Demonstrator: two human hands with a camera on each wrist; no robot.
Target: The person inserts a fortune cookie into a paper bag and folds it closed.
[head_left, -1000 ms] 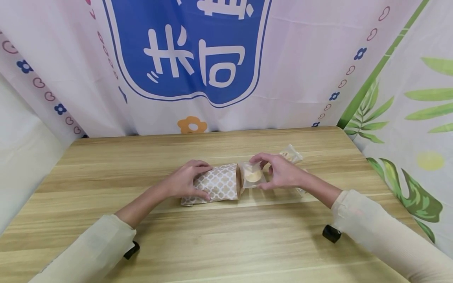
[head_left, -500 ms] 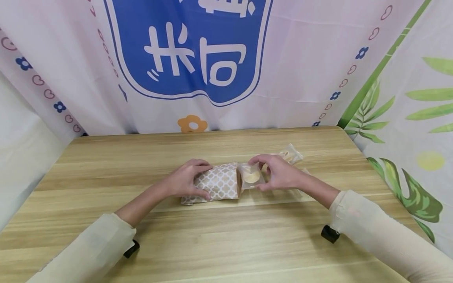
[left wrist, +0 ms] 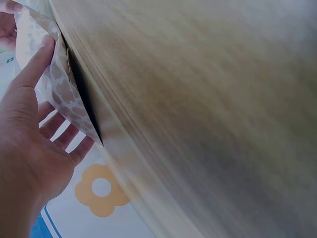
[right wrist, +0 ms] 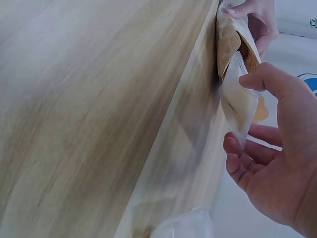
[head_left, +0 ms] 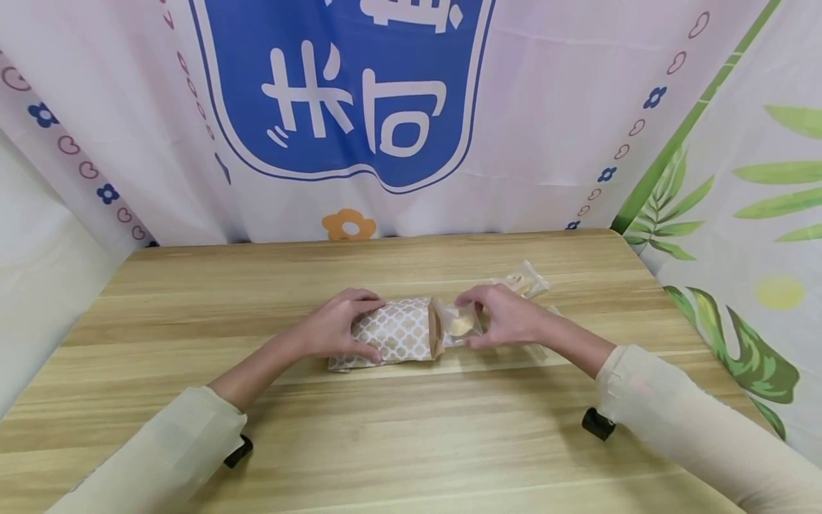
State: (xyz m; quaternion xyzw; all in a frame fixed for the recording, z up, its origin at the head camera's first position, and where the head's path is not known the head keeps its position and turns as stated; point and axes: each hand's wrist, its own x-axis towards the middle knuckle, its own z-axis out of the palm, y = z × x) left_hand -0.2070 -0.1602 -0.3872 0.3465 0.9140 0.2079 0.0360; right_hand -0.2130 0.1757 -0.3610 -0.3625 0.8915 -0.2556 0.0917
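A paper bag (head_left: 398, 330) with a white and tan lattice print lies on its side on the table, its brown-lined mouth facing right. My left hand (head_left: 340, 325) grips it across the closed end, thumb on the near side and fingers on the far side. At the mouth, my right hand (head_left: 507, 315) pinches a small clear wrapped biscuit (head_left: 459, 326), round and pale yellow inside its film. In the right wrist view the crimped end of the wrapped biscuit (right wrist: 238, 101) reaches into the gaping bag mouth (right wrist: 247, 52).
Behind the right hand lies another clear wrapped snack (head_left: 526, 280) on the wood-grain table (head_left: 411, 435). A further piece of clear wrapper (head_left: 554, 311) shows partly behind the right wrist. A printed cloth (head_left: 546, 143) hangs along the table's back edge.
The wrapped biscuit has tilted and its left end has gone into the bag's mouth, which gapes wider. My right hand has dipped slightly; my left hand keeps its grip in place.
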